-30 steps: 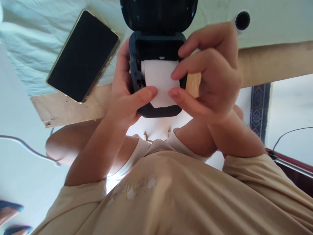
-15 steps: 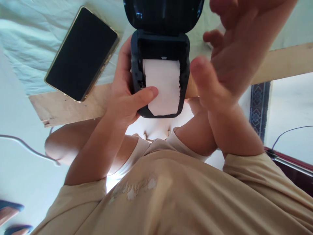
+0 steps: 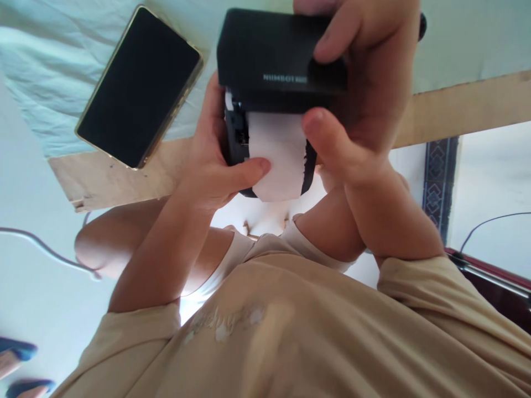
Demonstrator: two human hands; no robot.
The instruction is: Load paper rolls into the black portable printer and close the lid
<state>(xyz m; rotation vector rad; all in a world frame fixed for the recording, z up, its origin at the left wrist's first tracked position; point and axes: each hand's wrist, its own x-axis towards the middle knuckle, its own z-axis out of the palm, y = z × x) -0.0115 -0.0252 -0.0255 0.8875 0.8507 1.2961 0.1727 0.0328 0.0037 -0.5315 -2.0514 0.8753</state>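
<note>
A black label printer (image 3: 234, 124) is held above the table's near edge, its dark lid (image 3: 265, 50) tilted partly down over the body. White label paper (image 3: 277, 155) lies inside and runs out past the front rim. My left hand (image 3: 218, 160) grips the printer's left side, thumb pressing on the paper. My right hand (image 3: 357, 94) is wrapped round the right end of the lid, thumb beside the paper's right edge. Some of its fingers are hidden behind the lid.
A dark-screened phone (image 3: 139, 88) lies left of the printer on the pale green cloth (image 3: 37, 72). The table's wooden edge (image 3: 124, 177) runs below. A white cable (image 3: 45, 246) crosses the floor at left. Another person's feet (image 3: 20, 359) show at lower left.
The lid, upright and wide open before, has swung down over the printer's upper part. My right hand has moved left from beside the printer and taken hold of the lid.
</note>
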